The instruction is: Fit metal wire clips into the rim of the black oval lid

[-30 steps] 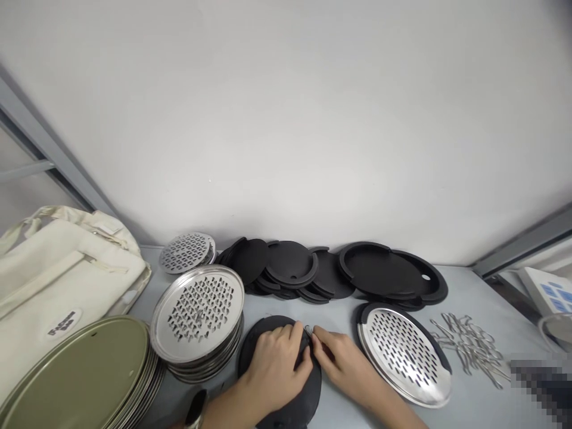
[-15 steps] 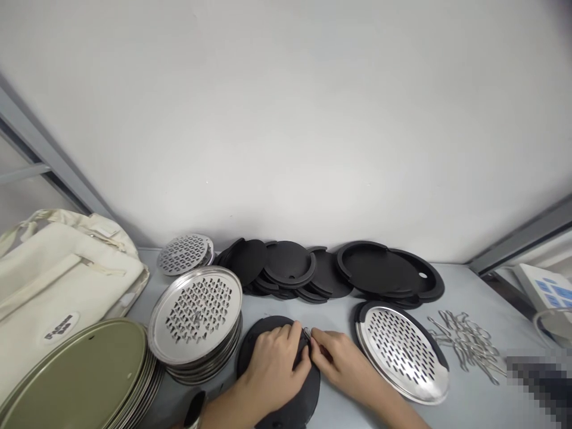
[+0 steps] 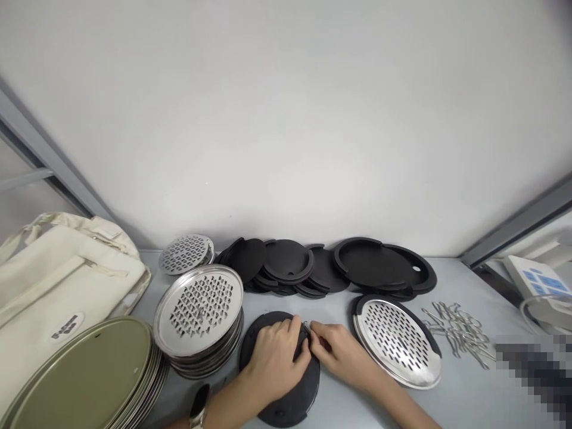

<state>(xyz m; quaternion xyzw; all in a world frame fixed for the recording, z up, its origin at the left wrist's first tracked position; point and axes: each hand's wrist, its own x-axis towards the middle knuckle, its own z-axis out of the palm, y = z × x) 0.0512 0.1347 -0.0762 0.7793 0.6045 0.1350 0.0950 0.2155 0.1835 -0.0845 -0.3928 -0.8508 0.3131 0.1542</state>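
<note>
A black round plate (image 3: 288,408) lies on the table in front of me. My left hand (image 3: 277,360) rests over it, thumb and forefinger closed on its right edge. Between the fingertips of my right hand (image 3: 339,351) is a small bent metal wire hook (image 3: 306,326), held at that same edge. The hook's lower part and its contact with the plate are hidden by my fingers. To the right of my right hand lies a silver slotted grater disc (image 3: 395,333) with a black rim piece, stacked on others. Further right is a loose pile of wire hooks (image 3: 460,330).
Left of my hands rise a stack of silver grater discs (image 3: 201,304) and a stack of olive-green oval plates (image 3: 84,381). Smaller grater discs (image 3: 185,253) and several black rimmed plates (image 3: 288,259) line the wall. A cream bag (image 3: 84,268) stands at far left.
The camera view has shifted slightly, so things on the right appear a little higher and further left. Both hands keep nearly the same grip at the plate's edge.
</note>
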